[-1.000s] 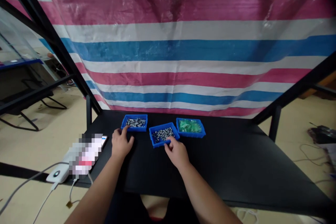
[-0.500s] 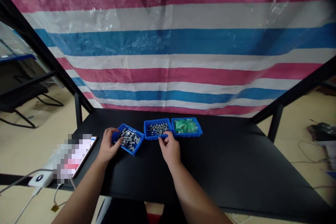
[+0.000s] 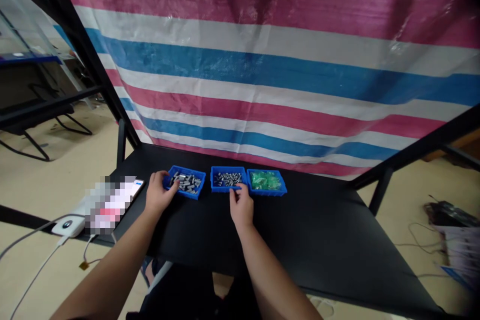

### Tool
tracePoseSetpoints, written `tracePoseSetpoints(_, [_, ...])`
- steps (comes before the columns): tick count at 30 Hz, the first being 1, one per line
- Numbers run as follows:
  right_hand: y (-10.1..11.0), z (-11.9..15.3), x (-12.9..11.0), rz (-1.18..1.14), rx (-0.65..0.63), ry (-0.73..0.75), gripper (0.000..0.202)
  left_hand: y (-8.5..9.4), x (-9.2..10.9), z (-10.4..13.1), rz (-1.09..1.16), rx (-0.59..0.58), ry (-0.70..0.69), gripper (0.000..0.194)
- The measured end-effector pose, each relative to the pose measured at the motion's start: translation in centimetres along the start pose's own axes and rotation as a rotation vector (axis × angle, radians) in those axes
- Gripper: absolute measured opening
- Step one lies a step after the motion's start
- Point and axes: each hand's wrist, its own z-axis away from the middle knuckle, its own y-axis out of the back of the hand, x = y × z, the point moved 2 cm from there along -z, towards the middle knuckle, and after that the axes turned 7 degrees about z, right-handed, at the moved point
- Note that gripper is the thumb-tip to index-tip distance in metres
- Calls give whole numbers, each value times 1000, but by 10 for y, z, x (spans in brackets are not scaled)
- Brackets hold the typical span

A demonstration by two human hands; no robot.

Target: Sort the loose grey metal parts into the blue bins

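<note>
My left hand [image 3: 159, 192] grips the left end of a blue plastic bin [image 3: 192, 197], thumb at the near side and fingers at the far side. Grey metal cylindrical pieces [image 3: 186, 182] lie in this bin. My right hand [image 3: 242, 205] is at the front wall of the middle blue bin [image 3: 221, 189], its fingers closed on the rim. Small shiny screw-like parts [image 3: 229, 178] lie inside; their exact kind is too small to tell. Against its right side stands another blue bin [image 3: 266, 192] with green plastic packets [image 3: 265, 180].
The bins stand on a black table [image 3: 300, 240] before a striped plastic sheet [image 3: 262, 95]. Black frame bars [image 3: 416, 152] rise at both sides. A partly blurred phone [image 3: 127, 205], a white device [image 3: 69, 225] and cables lie at the left edge.
The left bin has turned straighter, and a gap now separates it from the middle bin. My right hand stays at the middle bin's front. The camera view has tilted.
</note>
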Motion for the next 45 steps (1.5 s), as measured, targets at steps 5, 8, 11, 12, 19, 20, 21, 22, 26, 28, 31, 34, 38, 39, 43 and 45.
tracePoseSetpoints(5, [3,-2,-3,-12,-17,24,38,3,-8,0,118,52,113,44])
tracePoseSetpoints(8, [3,-1,-5,-15,-5,37,38,6,-9,-1,173,-77,175,42])
tracePoseSetpoints(11, [2,0,-4,-15,-15,58,35,8,-7,0,115,-164,199,28])
tracePoseSetpoints(12, [2,0,-5,-15,-20,71,34,9,-6,1,82,-166,204,23])
tracePoseSetpoints(19, [8,7,-5,7,60,90,37,7,-3,9,22,-167,165,16])
tracePoseSetpoints(20, [8,8,-4,4,70,74,37,7,-4,10,23,-169,153,15])
tracePoseSetpoints(21, [8,9,-2,-5,76,56,37,7,-4,10,29,-173,142,15])
tracePoseSetpoints(22, [8,9,0,-22,80,39,37,6,-5,10,41,-176,135,15])
tracePoseSetpoints(26, [6,8,4,-124,77,33,36,7,-9,10,106,-140,178,15])
tracePoseSetpoints(28, [5,7,3,-158,50,53,38,8,-11,10,121,-89,198,14])
tracePoseSetpoints(31, [4,6,0,-165,12,90,41,9,-13,9,131,-10,189,13])
tracePoseSetpoints(34, [4,8,-3,-126,-11,123,46,9,-12,10,122,66,166,17])
tracePoseSetpoints(38, [3,9,-4,-30,-69,194,51,9,-7,12,102,129,79,30])
tracePoseSetpoints(39, [2,9,-5,-7,-85,227,53,9,-6,12,110,134,56,32])
tracePoseSetpoints(43, [0,11,-13,168,-194,394,62,7,-7,11,163,138,-6,33])
tracePoseSetpoints(45, [-2,12,-19,278,-276,437,65,6,-11,11,191,122,-14,30])
